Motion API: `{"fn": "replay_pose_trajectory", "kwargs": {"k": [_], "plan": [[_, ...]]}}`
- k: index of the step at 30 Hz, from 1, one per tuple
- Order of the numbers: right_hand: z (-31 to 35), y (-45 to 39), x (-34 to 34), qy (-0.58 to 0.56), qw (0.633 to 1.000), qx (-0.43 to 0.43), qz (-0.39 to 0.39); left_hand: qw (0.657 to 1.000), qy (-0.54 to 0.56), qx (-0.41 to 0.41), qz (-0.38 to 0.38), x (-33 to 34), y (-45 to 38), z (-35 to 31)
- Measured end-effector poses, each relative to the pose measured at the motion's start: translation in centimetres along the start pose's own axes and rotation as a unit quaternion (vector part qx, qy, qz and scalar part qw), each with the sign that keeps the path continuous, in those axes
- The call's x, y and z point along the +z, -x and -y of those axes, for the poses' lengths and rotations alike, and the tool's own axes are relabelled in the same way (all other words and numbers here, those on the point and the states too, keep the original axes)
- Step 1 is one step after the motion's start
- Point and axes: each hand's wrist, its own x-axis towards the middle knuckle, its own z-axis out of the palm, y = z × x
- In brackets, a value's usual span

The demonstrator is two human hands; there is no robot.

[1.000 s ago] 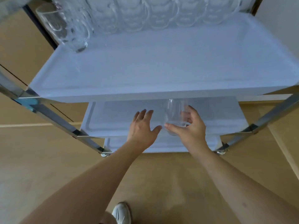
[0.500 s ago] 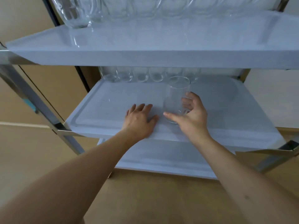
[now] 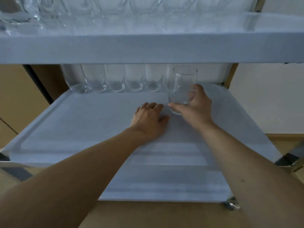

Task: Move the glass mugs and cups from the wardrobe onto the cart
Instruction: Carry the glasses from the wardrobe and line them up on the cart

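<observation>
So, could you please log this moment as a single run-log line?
right hand: holds cup on middle shelf | left hand: flat on shelf | cup row: at back | mugs: top shelf

held glass (image 3: 182, 89): clear and colourless, the pale shelf showing through it
row of glasses (image 3: 115, 79): clear, colourless, faint grey at the bases
glass mugs (image 3: 24, 12): clear, with bright white glints
middle shelf (image 3: 92, 122): pale blue-grey, plain, no pattern
top shelf (image 3: 148, 48): the same pale blue-grey, a shade darker along its front edge
bottom shelf (image 3: 164, 183): pale blue-grey with soft lighter bands
cart frame (image 3: 289, 158): silvery metal with dark joints
floor (image 3: 148, 214): tan, plain
wall (image 3: 269, 99): off-white
</observation>
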Motion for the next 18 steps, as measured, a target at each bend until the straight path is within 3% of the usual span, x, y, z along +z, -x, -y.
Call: {"fn": "replay_pose_trajectory", "kwargs": {"k": [18], "plan": [[-4.5, -10.0, 1.2, 0.009, 0.998, 0.039, -0.054, 0.998, -0.056, 0.039, -0.018, 1.7, 0.6, -0.8]]}}
